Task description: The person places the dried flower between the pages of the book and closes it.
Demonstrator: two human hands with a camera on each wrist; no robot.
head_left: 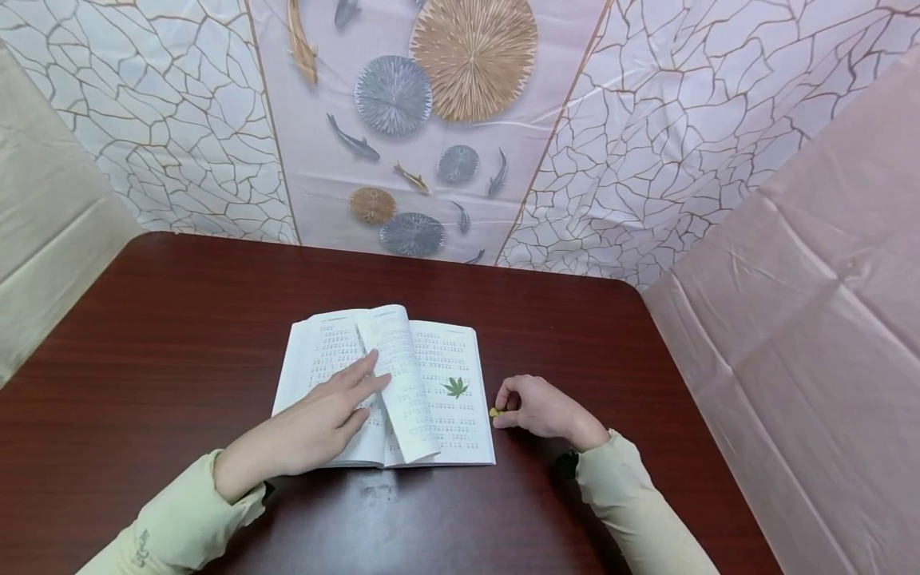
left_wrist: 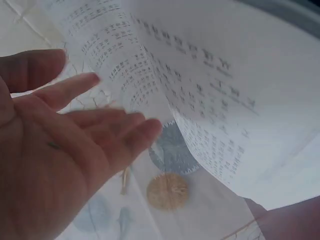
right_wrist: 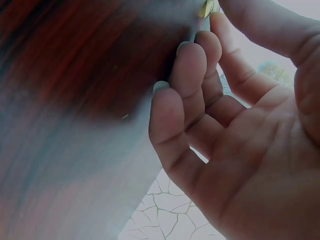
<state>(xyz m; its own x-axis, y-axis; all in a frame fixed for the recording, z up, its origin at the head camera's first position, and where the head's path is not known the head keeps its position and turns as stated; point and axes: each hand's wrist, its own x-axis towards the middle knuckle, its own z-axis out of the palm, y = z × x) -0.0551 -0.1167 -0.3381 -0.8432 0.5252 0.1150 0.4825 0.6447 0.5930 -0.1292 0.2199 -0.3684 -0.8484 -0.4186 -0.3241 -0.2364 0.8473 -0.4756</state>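
An open book [head_left: 331, 343] with printed pages lies on the table, one curled page [head_left: 395, 375] standing up along its middle. Against that page rests my left hand [head_left: 316, 419], its fingers extended; the left wrist view shows the palm beside the raised page [left_wrist: 210, 110]. On the right-hand page lies a green leaf [head_left: 456, 388] with several pointed lobes. Just off the book's right edge, my right hand [head_left: 539, 407] pinches a small yellow-green piece [head_left: 494, 413] between thumb and fingertip. In the right wrist view only a bit of that yellow piece [right_wrist: 209, 7] shows; the fingers hide the rest.
The dark red-brown table [head_left: 180, 319] extends around the book. Behind it hangs a curtain [head_left: 402, 176] patterned with fish and round leaves. Pale pink cloth [head_left: 805, 319] borders the right side, and light cloth [head_left: 50, 239] the left.
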